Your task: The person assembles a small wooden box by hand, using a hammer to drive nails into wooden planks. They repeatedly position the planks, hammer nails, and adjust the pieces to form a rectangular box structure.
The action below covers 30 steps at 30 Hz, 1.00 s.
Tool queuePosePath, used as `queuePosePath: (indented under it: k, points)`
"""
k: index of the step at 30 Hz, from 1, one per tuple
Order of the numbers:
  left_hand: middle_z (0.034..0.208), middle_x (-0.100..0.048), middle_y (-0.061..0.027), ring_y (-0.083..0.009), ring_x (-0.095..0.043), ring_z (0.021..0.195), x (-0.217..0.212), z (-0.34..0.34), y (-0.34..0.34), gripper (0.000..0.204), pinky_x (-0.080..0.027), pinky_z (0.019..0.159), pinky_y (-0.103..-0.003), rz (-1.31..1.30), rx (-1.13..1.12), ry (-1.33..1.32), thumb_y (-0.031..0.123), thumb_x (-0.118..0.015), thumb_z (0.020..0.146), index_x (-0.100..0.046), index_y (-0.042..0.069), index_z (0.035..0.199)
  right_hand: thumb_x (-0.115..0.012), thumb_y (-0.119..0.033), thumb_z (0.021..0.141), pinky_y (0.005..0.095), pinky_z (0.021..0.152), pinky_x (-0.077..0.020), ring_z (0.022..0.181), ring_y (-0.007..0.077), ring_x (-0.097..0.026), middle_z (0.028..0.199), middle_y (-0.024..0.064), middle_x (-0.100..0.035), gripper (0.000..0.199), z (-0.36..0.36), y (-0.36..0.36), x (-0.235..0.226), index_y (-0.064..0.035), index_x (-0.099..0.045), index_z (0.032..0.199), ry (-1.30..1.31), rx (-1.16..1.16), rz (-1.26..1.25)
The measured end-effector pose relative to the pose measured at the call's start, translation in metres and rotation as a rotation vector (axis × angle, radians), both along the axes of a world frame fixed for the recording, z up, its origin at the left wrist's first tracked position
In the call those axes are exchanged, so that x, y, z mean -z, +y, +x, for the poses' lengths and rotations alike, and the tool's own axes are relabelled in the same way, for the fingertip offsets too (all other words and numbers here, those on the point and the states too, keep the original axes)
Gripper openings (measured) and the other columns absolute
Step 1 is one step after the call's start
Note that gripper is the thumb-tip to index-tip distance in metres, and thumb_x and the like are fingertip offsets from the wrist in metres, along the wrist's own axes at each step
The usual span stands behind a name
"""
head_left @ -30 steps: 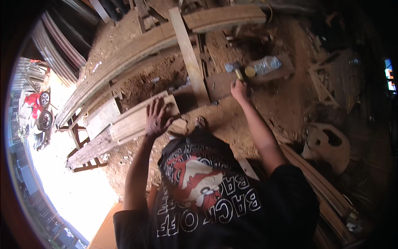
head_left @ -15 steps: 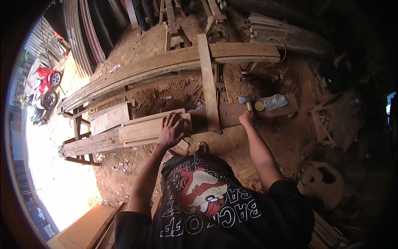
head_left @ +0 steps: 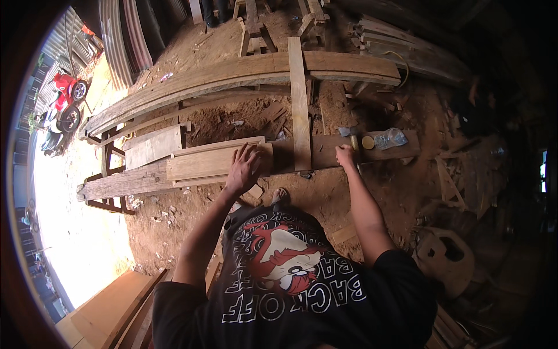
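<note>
My left hand [head_left: 245, 166] rests with spread fingers on the right end of a pale wooden panel with raised edge strips [head_left: 215, 163]. The panel lies on a long plank bench [head_left: 128, 181]. Over the right part of the bench, my right hand [head_left: 345, 155] has its fingers curled closed; whether something small is in them is hidden. Close beside it are a short brass-coloured piece [head_left: 354, 142] and a grey lump [head_left: 346, 131], perhaps parts of a hammer. Right of these sit a round yellow lid or tin [head_left: 368, 142] and a clear plastic bag [head_left: 390, 138].
A narrow board [head_left: 300, 104] bridges the bench and a long beam [head_left: 203, 78] behind it. Another board [head_left: 154, 146] lies left of the panel. Stacked timber [head_left: 407, 49] stands at the back right, a red motorbike [head_left: 65, 96] far left. Wood scraps litter the dirt floor.
My right hand has shifted slightly up, now left of the brass-coloured piece instead of below it. My left hand stays on the panel. The whole view has shifted a little.
</note>
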<state>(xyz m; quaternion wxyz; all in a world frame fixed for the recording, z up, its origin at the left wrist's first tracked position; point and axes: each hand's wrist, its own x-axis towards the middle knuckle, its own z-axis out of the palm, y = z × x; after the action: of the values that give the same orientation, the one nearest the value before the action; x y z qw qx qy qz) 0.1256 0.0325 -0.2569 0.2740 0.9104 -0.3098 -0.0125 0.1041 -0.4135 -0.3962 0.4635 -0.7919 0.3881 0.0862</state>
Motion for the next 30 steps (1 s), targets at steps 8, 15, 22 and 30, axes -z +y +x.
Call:
queuePosePath:
  k: [8,15,22,30]
  points:
    - [0.125,-0.071,-0.0155,-0.0384,-0.065,0.119,-0.040,-0.041,-0.027,0.041,-0.053,0.105,-0.049,-0.241,0.086,0.102,0.014,-0.073,0.095,-0.069,0.010,0.135,-0.060,-0.030,0.107,0.0253,0.061,-0.0489,0.070,0.0072,-0.064,0.078,-0.0022,-0.067,0.026,-0.032,0.156,-0.150,-0.0116,-0.067,0.091,-0.073,-0.570,0.710]
    - [0.112,-0.073,-0.0086,-0.0322,-0.068,0.109,-0.034,-0.054,-0.001,0.030,-0.055,0.098,-0.045,-0.210,0.081,-0.009,0.016,-0.077,0.091,-0.077,0.011,0.120,-0.059,-0.025,0.106,0.0247,0.060,-0.0493,0.068,0.0081,-0.066,0.082,-0.0010,-0.072,0.023,-0.045,0.213,-0.153,-0.0083,-0.074,0.101,0.022,-0.595,0.801]
    - [0.104,-0.072,-0.0072,-0.0313,-0.068,0.101,-0.018,-0.060,0.057,0.018,-0.056,0.089,-0.043,-0.265,0.045,-0.057,0.011,-0.079,0.090,-0.079,0.009,0.107,-0.070,-0.033,0.104,0.0271,0.061,-0.0513,0.067,0.0104,-0.066,0.079,-0.0006,-0.069,0.025,-0.051,0.254,-0.152,-0.0074,-0.069,0.104,-0.033,-0.600,0.761]
    - [0.135,-0.066,-0.0206,-0.0357,-0.068,0.119,0.043,-0.094,0.185,0.031,-0.056,0.100,-0.048,-1.051,-1.242,0.664,0.025,-0.056,0.114,-0.060,0.001,0.133,-0.070,-0.039,0.103,0.0482,0.112,-0.0466,0.126,0.0356,-0.063,0.124,0.0161,-0.071,0.045,0.071,0.315,-0.131,-0.0064,-0.066,0.133,-0.599,-0.816,-0.428]
